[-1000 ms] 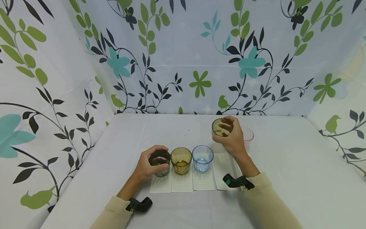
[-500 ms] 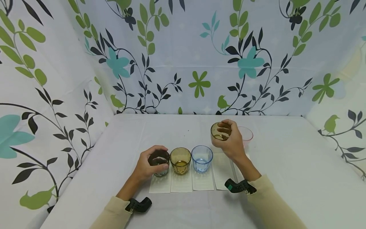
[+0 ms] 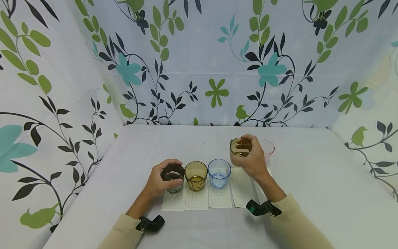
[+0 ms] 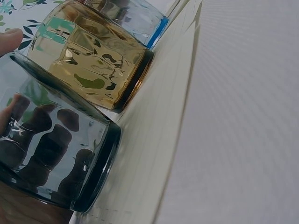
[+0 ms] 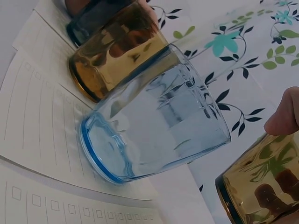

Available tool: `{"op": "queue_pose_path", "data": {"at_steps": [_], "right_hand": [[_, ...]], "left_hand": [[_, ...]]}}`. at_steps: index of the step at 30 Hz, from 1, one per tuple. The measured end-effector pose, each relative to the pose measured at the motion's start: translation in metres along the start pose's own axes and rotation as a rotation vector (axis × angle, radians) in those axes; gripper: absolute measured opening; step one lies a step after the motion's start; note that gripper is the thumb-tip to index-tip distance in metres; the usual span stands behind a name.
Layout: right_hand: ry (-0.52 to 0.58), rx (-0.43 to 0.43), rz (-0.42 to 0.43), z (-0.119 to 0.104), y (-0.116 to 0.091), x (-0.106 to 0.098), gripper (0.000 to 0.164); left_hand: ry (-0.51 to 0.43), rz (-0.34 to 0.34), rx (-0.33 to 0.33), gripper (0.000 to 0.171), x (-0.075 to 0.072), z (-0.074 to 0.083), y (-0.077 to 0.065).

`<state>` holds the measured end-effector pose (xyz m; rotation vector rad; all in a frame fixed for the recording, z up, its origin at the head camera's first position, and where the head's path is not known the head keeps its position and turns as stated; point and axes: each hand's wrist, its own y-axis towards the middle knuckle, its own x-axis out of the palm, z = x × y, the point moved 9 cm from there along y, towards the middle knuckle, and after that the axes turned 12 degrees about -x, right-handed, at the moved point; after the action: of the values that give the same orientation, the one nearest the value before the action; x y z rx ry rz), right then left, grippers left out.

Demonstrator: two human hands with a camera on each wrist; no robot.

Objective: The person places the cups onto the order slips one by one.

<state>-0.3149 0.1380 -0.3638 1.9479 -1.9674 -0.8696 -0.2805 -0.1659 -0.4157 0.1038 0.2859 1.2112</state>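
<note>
My left hand (image 3: 157, 180) grips a dark grey glass (image 3: 175, 177), thumb in front and fingers behind; it stands on a lined paper slip (image 3: 173, 204). Right beside it stands an amber glass (image 3: 196, 176), then a blue-tinted glass (image 3: 219, 175), each on its own slip. Behind and to the right of the blue one, my right hand (image 3: 255, 158) holds a second amber glass (image 3: 237, 152), upright. Whether its base touches the table cannot be told. In the right wrist view, this amber glass (image 4: 88, 60) twin (image 5: 264, 186) is partly cut off at the lower right.
A clear glass with a pink rim (image 3: 269, 152) stands behind my right hand, partly hidden by it. More paper slips (image 3: 243, 192) lie right of the blue glass. Leaf-patterned cloth (image 3: 186, 69) hangs behind the white table (image 3: 199, 228).
My right hand has brought the second amber glass lower and slightly nearer to me. The left hand and the row of glasses stay where they were.
</note>
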Motion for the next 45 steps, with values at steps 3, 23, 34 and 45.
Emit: {"op": "queue_pose_path", "data": {"at_steps": [3,23,34,45], "right_hand": [[-0.009,0.008,-0.017,0.002,-0.003,0.001,0.067],[0.029,0.107,-0.073,0.016,-0.033,0.0,0.063],[-0.026,0.18,-0.113,0.019,-0.045,0.002,0.065],[-0.053,0.183,-0.163,0.027,-0.051,0.002,0.065]], "left_hand": [[0.002,0.0,0.003,0.053,0.0,0.0,0.0],[0.003,0.003,0.006,0.048,0.0,-0.004,0.0],[-0.001,0.007,0.001,0.052,0.0,-0.002,0.0],[0.001,0.003,0.008,0.05,0.0,0.0,0.0]]}}
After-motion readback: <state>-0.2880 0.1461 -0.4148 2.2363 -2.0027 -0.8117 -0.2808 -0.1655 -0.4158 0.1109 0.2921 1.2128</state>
